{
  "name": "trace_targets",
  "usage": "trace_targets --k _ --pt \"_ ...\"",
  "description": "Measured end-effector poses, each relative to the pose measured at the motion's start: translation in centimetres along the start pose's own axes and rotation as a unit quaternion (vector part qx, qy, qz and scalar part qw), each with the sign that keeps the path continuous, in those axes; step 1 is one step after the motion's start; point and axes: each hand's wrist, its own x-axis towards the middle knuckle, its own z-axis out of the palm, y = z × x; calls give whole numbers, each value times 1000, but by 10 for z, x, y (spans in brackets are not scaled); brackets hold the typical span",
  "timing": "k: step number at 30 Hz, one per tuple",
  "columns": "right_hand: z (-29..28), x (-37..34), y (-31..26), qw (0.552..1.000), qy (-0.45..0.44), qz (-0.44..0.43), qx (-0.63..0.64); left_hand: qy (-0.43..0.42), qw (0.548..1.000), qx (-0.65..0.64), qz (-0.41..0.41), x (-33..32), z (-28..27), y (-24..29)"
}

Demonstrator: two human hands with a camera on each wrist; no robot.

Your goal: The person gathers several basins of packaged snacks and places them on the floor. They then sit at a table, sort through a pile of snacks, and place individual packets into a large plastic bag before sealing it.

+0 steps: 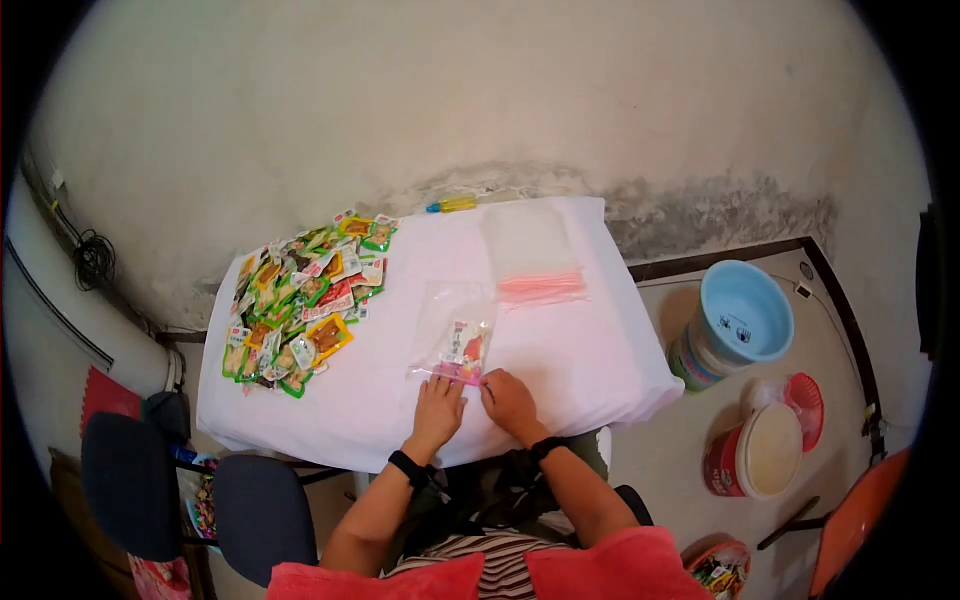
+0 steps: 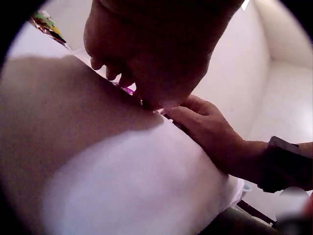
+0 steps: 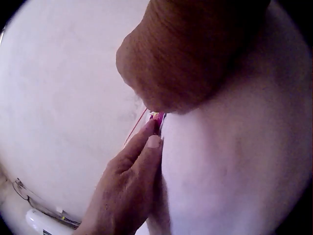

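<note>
A clear plastic bag (image 1: pixel 435 325) lies flat on the white cloth, with a small white, red and pink packet (image 1: pixel 466 345) inside, towards its lower right. My left hand (image 1: pixel 438 412) rests with fairly straight fingers on the bag's near edge; it looms dark in the left wrist view (image 2: pixel 146 54) and shows extended fingers in the right wrist view (image 3: pixel 127 186). Close beside it, my right hand (image 1: pixel 512 402) has curled fingers and pinches the near right corner of the bag. The right fingertips are mostly hidden in the right wrist view.
A heap of colourful food packets (image 1: pixel 300 300) covers the table's left side. Stacked clear bags with pink edges (image 1: pixel 540 285) lie at the back right, near a yellow and blue tool (image 1: pixel 452 205). Right of the table stand a blue basin (image 1: pixel 745 310) and a lidded bucket (image 1: pixel 770 450).
</note>
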Motion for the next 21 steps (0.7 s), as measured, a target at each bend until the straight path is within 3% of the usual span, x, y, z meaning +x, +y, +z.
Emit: trace_targets --k 7,9,12,15,18,21 --pt "2 -1 1 1000 14 -4 -6 -7 999 46 -7 18 1 -8" --pt "2 -1 2 1000 12 -16 -3 55 997 33 31 24 7 -14" --pt "1 -2 0 999 25 -20 -3 23 996 87 -4 42 -3 -9" --pt "4 -4 2 999 26 -22 -16 52 999 11 -3 43 -11 -9" --pt "-1 -3 -1 999 9 -40 -20 -12 999 35 -28 19 -22 -6" --pt "-9 3 -21 996 6 -63 -58 24 998 65 -8 -11 -23 -1"
